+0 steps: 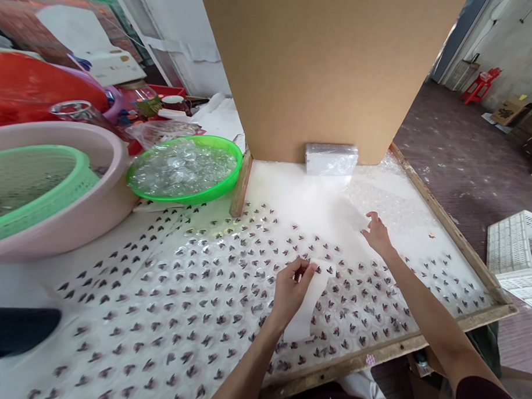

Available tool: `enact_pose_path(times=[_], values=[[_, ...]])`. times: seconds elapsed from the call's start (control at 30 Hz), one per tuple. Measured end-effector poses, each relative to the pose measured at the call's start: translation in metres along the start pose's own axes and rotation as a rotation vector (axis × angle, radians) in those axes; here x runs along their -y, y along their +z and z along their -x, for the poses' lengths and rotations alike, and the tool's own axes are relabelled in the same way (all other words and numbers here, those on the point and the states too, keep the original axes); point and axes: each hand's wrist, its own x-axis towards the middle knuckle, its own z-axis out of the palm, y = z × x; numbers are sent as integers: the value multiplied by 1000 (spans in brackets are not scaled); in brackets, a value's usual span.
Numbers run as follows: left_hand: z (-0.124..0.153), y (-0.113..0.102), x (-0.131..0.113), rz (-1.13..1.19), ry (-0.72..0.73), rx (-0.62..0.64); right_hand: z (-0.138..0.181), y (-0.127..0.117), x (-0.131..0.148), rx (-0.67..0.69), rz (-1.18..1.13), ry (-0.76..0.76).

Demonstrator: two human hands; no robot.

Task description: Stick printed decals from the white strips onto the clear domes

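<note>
My left hand (291,287) pinches the top end of a white paper strip (308,308) that hangs over a white work board (292,189). Rows of small clear domes with dark prints (202,279) cover that board. My right hand (377,232) reaches further back with its fingers spread, resting on a patch of bare clear domes (392,210). It holds nothing that I can see.
A tall cardboard panel (327,68) stands at the back with a wrapped white packet (331,159) at its foot. Left are a green bowl of clear domes (185,167), a pink basin (91,211) holding a green basket (35,183), and red tubs. A wooden frame (448,229) edges the board.
</note>
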Motion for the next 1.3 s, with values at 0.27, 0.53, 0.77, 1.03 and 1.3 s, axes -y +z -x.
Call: enact_pose_path(times=[0.27, 0.53, 0.77, 1.03, 1.3], values=[[0, 0, -2, -3, 5, -20, 8, -6, 1, -27, -177, -17], [0, -1, -2, 12, 5, -11, -19, -15, 19, 115, -200, 117], [0, -2, -3, 12, -1, -14, -25, -4, 22, 157, -137, 131], [1, -4, -4, 15, -10, -9, -26, 3, 22, 167, -3, 76], [0, -3, -2, 30, -11, -12, -22, 0, 25, 151, 99, 54]])
